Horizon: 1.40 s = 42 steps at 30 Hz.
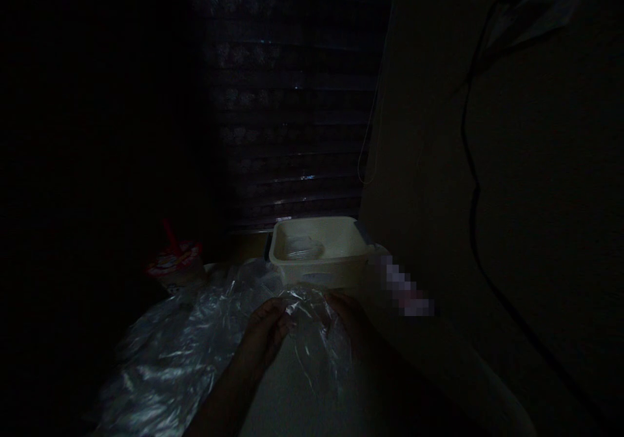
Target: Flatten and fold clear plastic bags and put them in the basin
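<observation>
Between my two hands a clear plastic bag (pixel 312 333) is stretched at its upper edge and hangs down loosely. My left hand (pixel 267 328) pinches its left side between thumb and fingers. My right hand (pixel 347 313) grips the other side, though deep shadow hides most of its fingers. Just beyond the hands stands a cream plastic basin (pixel 322 271) with a small clear item (pixel 302 248) inside, too dim to name. To the left lies a heap of crumpled clear plastic (pixel 170 346).
A drink cup (pixel 178 264) with a red lid and straw stands at the left. Dark slatted blinds (pixel 292 112) hang behind. A black cable (pixel 472 196) runs down the right wall. A blurred-out item (pixel 407 291) lies right of the basin.
</observation>
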Each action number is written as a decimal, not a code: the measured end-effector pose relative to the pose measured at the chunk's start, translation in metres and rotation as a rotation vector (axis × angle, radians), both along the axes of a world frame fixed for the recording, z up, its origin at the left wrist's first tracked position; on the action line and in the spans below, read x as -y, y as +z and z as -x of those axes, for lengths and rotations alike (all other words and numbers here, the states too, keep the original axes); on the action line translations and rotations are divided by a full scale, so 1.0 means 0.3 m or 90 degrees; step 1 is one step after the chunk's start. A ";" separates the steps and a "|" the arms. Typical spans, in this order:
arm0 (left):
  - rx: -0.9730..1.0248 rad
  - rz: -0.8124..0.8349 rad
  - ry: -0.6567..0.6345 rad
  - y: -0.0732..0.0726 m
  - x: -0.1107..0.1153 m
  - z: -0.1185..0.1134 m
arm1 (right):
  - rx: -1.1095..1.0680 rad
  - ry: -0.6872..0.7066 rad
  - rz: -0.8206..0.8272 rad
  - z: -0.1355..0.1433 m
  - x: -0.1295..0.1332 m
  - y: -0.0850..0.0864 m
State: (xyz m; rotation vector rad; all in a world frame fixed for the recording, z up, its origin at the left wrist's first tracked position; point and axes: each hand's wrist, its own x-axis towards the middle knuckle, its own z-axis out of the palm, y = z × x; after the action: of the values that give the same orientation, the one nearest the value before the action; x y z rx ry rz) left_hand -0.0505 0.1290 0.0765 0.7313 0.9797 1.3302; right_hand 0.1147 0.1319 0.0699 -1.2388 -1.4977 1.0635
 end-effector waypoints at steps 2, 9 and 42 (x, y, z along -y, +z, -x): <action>0.022 -0.005 -0.015 -0.015 -0.009 0.003 | 0.009 0.024 0.020 -0.001 -0.010 -0.015; 0.052 -0.013 0.007 -0.062 -0.038 0.008 | 0.031 0.055 0.043 -0.019 -0.036 -0.038; -0.042 -0.065 -0.115 -0.096 -0.045 -0.061 | 0.104 0.035 -0.063 -0.031 -0.030 -0.011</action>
State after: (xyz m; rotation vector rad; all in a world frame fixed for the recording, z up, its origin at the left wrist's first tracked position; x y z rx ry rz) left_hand -0.0322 0.1426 0.0477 0.9254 0.8801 1.2104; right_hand 0.1239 0.1410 0.0665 -1.2446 -1.6971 0.9295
